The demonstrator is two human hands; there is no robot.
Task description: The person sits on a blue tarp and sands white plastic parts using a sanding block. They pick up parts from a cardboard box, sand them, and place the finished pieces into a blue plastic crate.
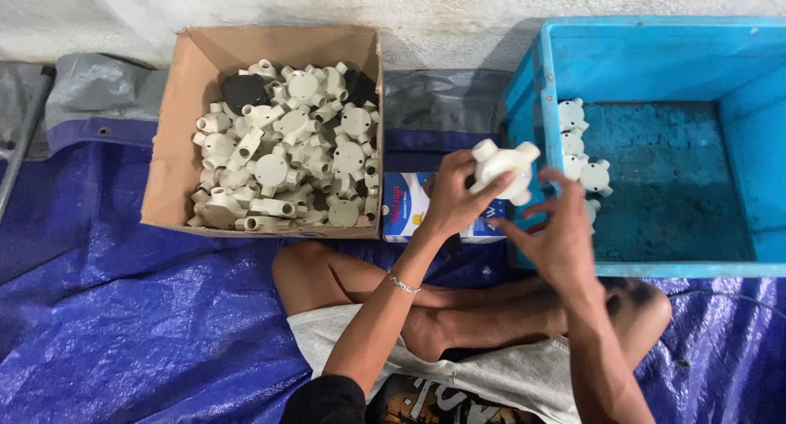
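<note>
The left hand [455, 196] is gripping a white fitting [503, 169] just left of the blue crate [655, 268]. The right hand [558, 232], fingers spread, is hovering beside it, just short of touching. More fittings are filling the box [176, 129] farther left.

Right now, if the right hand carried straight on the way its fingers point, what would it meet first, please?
The right hand points up-left at the cream junction box held in the left hand; it would likely meet that first, though depth is unclear.

Blue tarp [123, 326], cardboard box [168, 146], blue crate [696, 268], possibly a small carton [403, 207]
</note>
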